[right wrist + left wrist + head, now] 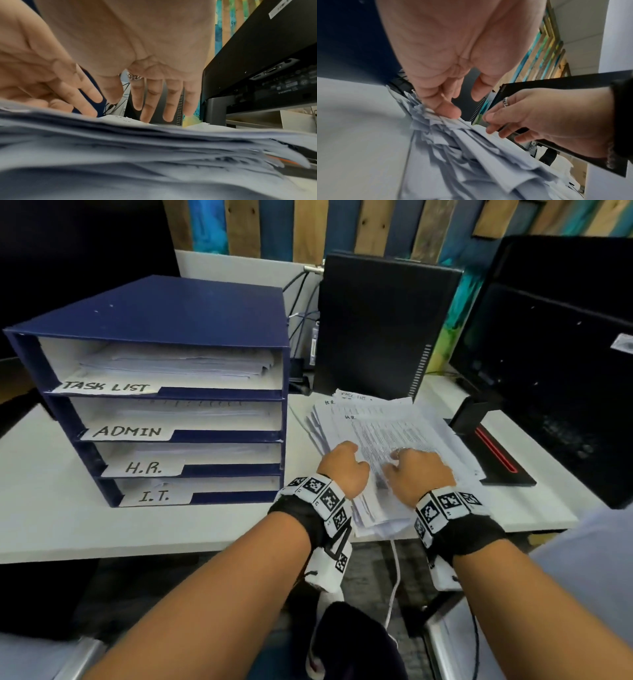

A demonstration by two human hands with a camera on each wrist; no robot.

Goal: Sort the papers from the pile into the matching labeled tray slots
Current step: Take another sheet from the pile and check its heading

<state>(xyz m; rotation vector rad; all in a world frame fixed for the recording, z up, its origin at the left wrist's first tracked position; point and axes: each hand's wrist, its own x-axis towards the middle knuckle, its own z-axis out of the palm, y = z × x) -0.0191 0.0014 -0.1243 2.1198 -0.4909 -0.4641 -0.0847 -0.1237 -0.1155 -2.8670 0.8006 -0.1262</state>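
Blue four-slot paper tray [191, 313] stands at the left of the white counter [51, 508]; slot labels read, top to bottom, TASK LIST [106, 386], ADMIN [127, 432], H.R. [144, 468], I.T. [154, 496], each slot with sheets inside. Just right of the tray lies the loose pile of papers [394, 433], fanned and uneven. Left hand [344, 469] rests on the pile's left edge, fingers loosely bent, fingertips [448, 111] touching sheet edges, nothing gripped. Right hand [416, 474] lies on the top printed sheet, fingers [150, 100] nearly straight and spread, ring visible. Behind the pile: black computer tower [383, 326]. Far right: black monitor [561, 354].
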